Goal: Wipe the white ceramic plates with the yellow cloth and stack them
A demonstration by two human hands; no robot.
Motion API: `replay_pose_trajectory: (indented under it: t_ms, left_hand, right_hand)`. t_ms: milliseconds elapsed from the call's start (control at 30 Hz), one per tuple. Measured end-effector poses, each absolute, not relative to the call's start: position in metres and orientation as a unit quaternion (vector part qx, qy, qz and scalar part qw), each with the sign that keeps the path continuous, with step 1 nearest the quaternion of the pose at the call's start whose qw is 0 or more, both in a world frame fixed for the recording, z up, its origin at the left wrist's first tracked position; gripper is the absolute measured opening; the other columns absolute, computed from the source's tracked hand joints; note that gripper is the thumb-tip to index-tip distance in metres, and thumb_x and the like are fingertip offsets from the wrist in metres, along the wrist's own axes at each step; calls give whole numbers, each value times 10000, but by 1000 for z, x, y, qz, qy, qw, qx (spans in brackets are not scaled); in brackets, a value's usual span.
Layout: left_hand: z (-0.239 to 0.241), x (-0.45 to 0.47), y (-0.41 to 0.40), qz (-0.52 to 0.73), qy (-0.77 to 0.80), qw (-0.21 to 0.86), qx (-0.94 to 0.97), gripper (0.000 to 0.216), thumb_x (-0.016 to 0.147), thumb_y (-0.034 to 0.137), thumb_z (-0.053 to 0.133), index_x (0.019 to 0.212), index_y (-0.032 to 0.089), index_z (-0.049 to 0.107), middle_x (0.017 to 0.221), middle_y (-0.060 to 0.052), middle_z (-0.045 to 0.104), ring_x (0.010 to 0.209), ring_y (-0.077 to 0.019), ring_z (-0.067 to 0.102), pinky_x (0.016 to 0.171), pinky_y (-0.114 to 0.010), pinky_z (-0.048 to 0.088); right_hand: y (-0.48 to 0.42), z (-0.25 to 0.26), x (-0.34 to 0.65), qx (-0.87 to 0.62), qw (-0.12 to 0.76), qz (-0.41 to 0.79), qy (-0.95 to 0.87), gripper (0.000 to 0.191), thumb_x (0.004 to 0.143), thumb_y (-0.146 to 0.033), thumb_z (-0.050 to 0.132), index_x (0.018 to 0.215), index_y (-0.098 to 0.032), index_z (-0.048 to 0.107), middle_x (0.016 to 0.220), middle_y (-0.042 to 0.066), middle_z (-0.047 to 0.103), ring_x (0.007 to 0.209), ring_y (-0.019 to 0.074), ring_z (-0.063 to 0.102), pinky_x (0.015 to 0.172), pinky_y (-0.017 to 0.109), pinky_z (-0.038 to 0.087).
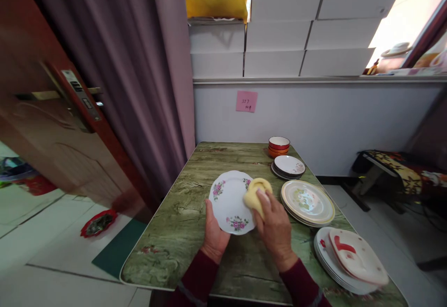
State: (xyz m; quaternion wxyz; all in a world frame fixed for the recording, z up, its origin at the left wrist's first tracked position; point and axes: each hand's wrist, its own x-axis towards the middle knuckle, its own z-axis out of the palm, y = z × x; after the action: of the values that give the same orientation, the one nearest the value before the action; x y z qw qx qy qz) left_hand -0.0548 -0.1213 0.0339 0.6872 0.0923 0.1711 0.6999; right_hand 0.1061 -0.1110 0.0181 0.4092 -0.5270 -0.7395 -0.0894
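Observation:
A white plate with pink flowers (228, 197) is tilted up over the green table (174, 232). My left hand (213, 232) grips its near left rim, fingers closed round the edge. My right hand (275, 228) is closed on a yellow sponge (256, 193), which presses against the plate's right side.
To the right stand a stack of cream plates with a green pattern (307, 202), a stack of white plates topped by a red-marked dish (351, 258), small white plates (288, 166) and orange-red bowls (278, 146). A wooden door (52, 125) and a curtain are at the left.

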Motion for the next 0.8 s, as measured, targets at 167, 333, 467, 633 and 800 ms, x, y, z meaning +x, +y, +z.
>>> replay_pose_trajectory:
  t_ms: [167, 333, 467, 633, 800]
  left_hand:
    - [36, -38, -126, 654, 213, 725, 49, 600, 951, 602, 405, 1279, 160, 644, 1243, -111, 703, 1279, -280, 562, 1141, -404, 373]
    - [24, -34, -135, 632, 199, 745, 75, 604, 957, 621, 360, 1305, 205, 626, 1297, -77, 676, 1347, -263, 497, 1171, -418, 325]
    - [17, -57, -133, 660, 188, 719, 110, 614, 930, 653, 394, 1353, 252, 588, 1319, -61, 662, 1395, -270, 435, 1197, -462, 267]
    - [13, -78, -129, 681, 210, 697, 79, 527, 959, 499, 475, 1407, 226, 527, 1243, -83, 702, 1337, -273, 506, 1193, -488, 273]
    - [13, -66, -130, 627, 292, 722, 8, 543, 906, 179, 559, 1437, 118, 466, 1071, -140, 762, 1197, -303, 626, 1126, -529, 388]
  right_hand:
    - [-131, 29, 68, -398, 407, -84, -818, 443, 949, -246, 507, 1391, -277, 521, 1419, 87, 548, 1164, 283, 530, 945, 413, 424]
    - [-86, 39, 84, -480, 428, -47, -764, 463, 947, -303, 525, 1408, -261, 510, 1458, 110, 510, 1224, 301, 510, 1016, 467, 400]
    - [-58, 24, 131, -585, 536, 141, -592, 525, 877, -372, 600, 1378, -228, 536, 1408, 131, 546, 1282, 314, 479, 1092, 509, 347]
    - [-61, 0, 156, -517, 592, 547, -289, 522, 796, -530, 631, 1182, -178, 630, 1131, 135, 714, 1143, 314, 620, 950, 478, 509]
    - [-80, 2, 127, -332, 522, 758, -206, 630, 801, -719, 548, 1077, -170, 683, 971, 123, 766, 1013, 298, 703, 853, 433, 571]
